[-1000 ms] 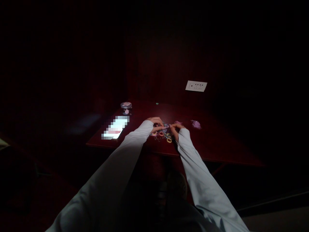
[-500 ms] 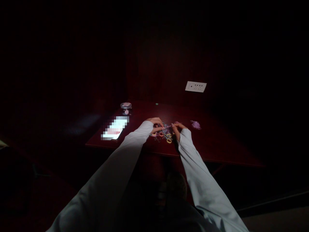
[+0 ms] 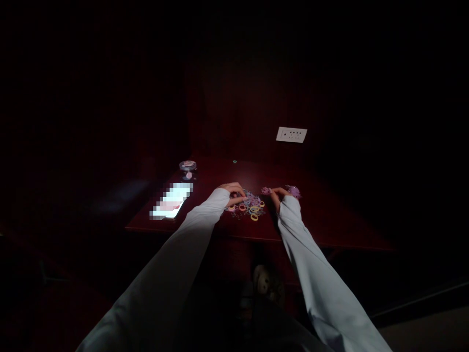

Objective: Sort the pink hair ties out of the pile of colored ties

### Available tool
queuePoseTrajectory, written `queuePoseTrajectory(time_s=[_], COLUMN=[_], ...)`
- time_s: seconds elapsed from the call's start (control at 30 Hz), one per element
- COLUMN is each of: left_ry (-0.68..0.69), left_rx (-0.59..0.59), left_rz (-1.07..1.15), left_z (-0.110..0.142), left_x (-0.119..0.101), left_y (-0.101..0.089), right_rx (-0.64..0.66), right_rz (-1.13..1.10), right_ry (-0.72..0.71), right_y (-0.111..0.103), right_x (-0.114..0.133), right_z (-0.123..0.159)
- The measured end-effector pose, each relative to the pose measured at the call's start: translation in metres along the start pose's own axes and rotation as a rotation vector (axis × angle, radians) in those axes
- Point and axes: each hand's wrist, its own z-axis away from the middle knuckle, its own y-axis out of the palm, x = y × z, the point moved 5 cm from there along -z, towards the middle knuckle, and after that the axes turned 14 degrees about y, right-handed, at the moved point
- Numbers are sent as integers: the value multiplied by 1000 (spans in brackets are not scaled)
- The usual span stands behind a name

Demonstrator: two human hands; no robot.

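Note:
A tangled pile of small coloured elastic bands (image 3: 252,199) lies on the dark red table (image 3: 330,215), with yellow and orange rings along its near edge. My left hand (image 3: 231,189) curves over the pile's left side, thumb and fingertips close together at the bands; whatever they pinch is too small to name. To the right of the pile, my right hand (image 3: 279,195) has its fingers drawn together, the tips beside a little pink clump of bands (image 3: 266,190). What those fingers hold is hidden. Partly behind my right hand is a purple clump of bands (image 3: 294,190).
A phone with a lit, blurred screen (image 3: 172,200) lies on the left of the table. Behind it stands a small lidded jar (image 3: 188,168). A single green band (image 3: 235,161) lies farther back. A white wall socket (image 3: 291,135) is on the panel behind.
My right hand has moved right, away from the mixed pile and my left hand, uncovering the pink clump. My left hand stays at the pile. The view has shifted slightly.

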Motion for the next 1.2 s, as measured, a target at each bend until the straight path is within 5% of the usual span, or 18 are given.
queuePoseTrajectory(time_s=[0.27, 0.57, 0.67, 0.83, 0.9, 1.03, 1.2], left_ry=[40, 46, 55, 54, 41, 14, 14], left_rx=[10, -1, -4, 47, 53, 51, 20], left_rz=[24, -19, -9, 11, 14, 12, 3], left_z=[7, 10, 7, 2, 1, 1, 2], left_x=[3, 9, 6, -2, -3, -1, -2], left_y=[-4, -1, -3, -3, -3, -2, -3], right_rx=[-149, -356, -331, 118, 241, 249, 202], right_rz=[502, 250, 176, 257, 313, 345, 263], right_ry=[187, 474, 252, -331, -462, -445, -332], right_y=[-47, -67, -57, 2, 22, 37, 34], right_x=[-54, -78, -55, 26, 52, 70, 59], right_z=[-53, -55, -47, 1, 21, 32, 23])
